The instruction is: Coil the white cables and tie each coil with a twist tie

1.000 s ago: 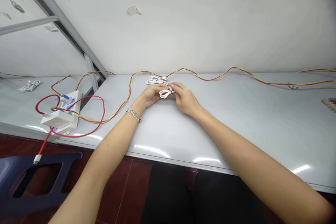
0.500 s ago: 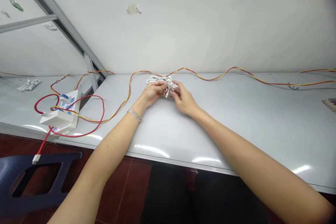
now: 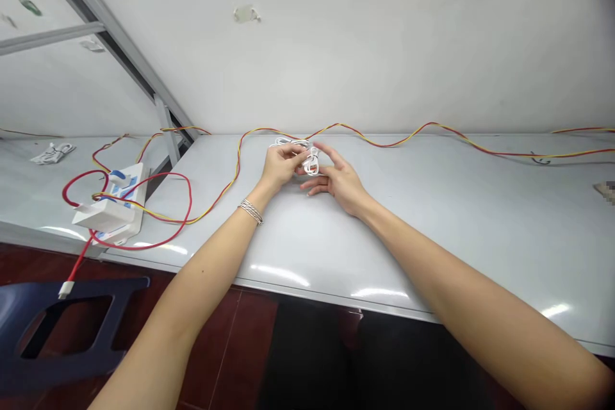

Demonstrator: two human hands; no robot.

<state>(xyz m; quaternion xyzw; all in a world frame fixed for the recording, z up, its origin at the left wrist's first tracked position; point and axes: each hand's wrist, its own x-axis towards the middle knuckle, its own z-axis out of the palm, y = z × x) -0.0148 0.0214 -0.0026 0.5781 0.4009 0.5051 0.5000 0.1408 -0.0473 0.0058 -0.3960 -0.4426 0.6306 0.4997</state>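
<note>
Head camera shows our left hand [image 3: 279,168] pinching a white, looped plastic-coated cable [image 3: 312,163] over the glossy grey tabletop [image 3: 432,237]; our right hand [image 3: 344,186] spreads its fingers beside it, contact unclear. A loose pinch could drop it; overlapping loops could snag the second white coiled cable [image 3: 283,140] behind.

Passage is offered over tabletop [image 3: 461,205] R of R hand [image 3: 342,182]; rear edge is lined by red-yel. wire [image 3: 432,123], backed by wall [image 3: 365,64]; L side is obstructed by pwr strip [image 3: 138,219], red cable [image 3: 190,195].
</note>
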